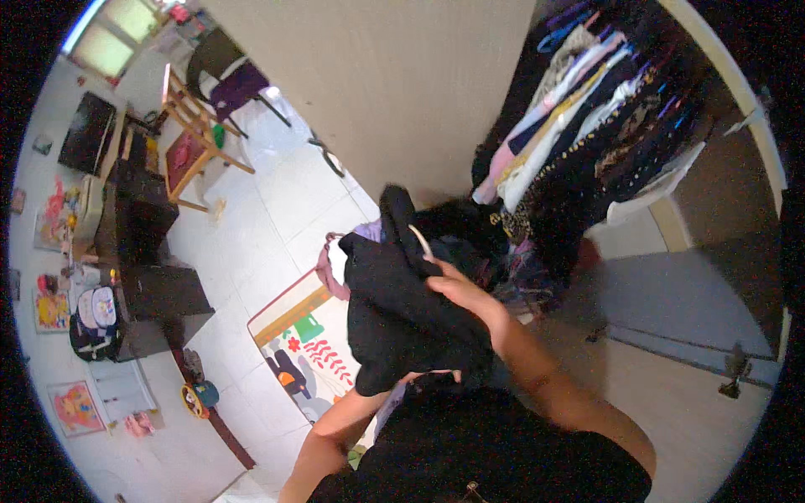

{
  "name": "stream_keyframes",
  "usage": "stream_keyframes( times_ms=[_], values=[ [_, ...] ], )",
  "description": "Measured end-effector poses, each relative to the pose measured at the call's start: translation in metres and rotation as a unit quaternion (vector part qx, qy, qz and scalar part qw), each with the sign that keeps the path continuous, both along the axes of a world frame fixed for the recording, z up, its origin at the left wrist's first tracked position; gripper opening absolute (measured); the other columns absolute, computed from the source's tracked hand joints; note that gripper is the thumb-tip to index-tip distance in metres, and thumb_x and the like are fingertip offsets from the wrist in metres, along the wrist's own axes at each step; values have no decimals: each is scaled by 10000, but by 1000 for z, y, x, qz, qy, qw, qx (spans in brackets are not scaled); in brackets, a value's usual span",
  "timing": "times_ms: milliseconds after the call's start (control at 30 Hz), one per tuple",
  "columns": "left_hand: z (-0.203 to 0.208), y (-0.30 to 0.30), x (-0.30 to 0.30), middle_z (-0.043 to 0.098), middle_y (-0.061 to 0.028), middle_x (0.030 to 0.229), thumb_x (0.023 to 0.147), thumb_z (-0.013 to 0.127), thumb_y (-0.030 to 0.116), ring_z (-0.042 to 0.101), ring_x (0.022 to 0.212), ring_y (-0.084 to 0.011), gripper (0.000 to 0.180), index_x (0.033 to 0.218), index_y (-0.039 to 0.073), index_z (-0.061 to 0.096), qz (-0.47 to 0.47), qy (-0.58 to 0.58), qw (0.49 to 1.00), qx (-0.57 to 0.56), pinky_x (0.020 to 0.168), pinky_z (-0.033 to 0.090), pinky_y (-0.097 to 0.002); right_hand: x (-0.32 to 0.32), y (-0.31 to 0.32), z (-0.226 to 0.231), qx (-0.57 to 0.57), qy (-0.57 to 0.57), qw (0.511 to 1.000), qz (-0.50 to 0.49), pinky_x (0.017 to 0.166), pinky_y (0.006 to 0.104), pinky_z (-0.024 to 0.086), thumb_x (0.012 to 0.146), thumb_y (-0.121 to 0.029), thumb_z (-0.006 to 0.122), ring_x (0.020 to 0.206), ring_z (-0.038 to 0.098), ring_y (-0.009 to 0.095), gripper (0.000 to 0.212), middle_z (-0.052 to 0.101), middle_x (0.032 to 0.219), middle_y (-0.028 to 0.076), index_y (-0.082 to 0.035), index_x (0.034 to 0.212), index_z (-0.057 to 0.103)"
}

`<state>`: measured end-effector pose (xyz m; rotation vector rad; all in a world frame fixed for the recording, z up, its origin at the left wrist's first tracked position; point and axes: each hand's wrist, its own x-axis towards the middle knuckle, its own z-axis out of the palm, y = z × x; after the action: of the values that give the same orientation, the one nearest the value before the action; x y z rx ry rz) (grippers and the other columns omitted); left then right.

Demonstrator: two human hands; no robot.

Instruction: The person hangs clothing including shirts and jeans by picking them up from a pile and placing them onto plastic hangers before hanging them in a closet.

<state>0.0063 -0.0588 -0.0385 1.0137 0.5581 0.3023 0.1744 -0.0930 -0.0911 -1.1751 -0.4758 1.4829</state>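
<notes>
A black garment (411, 310) is bunched up in front of my body. My right hand (457, 285) is closed on its upper right side, fingers partly lost in the cloth. Just above that hand a thin pale strip (422, 241) shows against the black; I cannot make out what it is. My left forearm (356, 411) runs under the garment's lower edge. The cloth covers most of my left hand, so its fingers do not show. A pinkish strap-like piece of cloth (329, 268) and some lilac fabric (367, 231) appear behind the garment's left side.
To the right an open wardrobe holds several hanging clothes (558, 126), with dark clothes piled (470, 230) below. A wardrobe panel (377, 92) stands ahead. A patterned mat (306, 356) lies on the white tiles. At left are a wooden chair (189, 138), dark cabinets (163, 306) and a backpack (94, 323).
</notes>
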Motion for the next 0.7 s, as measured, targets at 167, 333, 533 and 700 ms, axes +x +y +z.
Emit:
stream_keyframes(
  times_ms=[167,333,533,700],
  values=[
    [23,50,-38,417,-114,1285,712,581,152,451,1141,-258,642,1295,53,332,112,-79,990,-23,958,351,-359,9,-35,68,14,-83,991,104,763,283,447,671,7,664,837,541,149,535,583,884,55,-44,1168,475],
    [28,68,-31,389,-117,1307,694,588,150,445,1147,-261,694,1318,62,297,140,-179,971,-77,964,345,-359,10,-43,92,161,-169,962,140,791,302,438,627,1,628,898,550,156,372,633,950,48,-49,995,615],
    [30,62,-19,356,-120,1333,672,597,147,437,1155,-264,759,1345,73,255,145,-239,953,-120,971,337,-359,25,-37,83,222,-500,834,-76,872,297,383,715,-48,562,1015,496,161,326,567,1059,85,-38,1040,590],
    [42,73,-21,328,-123,1355,653,604,145,431,1161,-267,813,1367,82,220,169,-273,939,-126,976,330,-359,39,-25,75,33,-397,910,-114,861,279,388,813,-142,564,945,532,177,294,580,1022,114,23,1055,542]
  ],
)
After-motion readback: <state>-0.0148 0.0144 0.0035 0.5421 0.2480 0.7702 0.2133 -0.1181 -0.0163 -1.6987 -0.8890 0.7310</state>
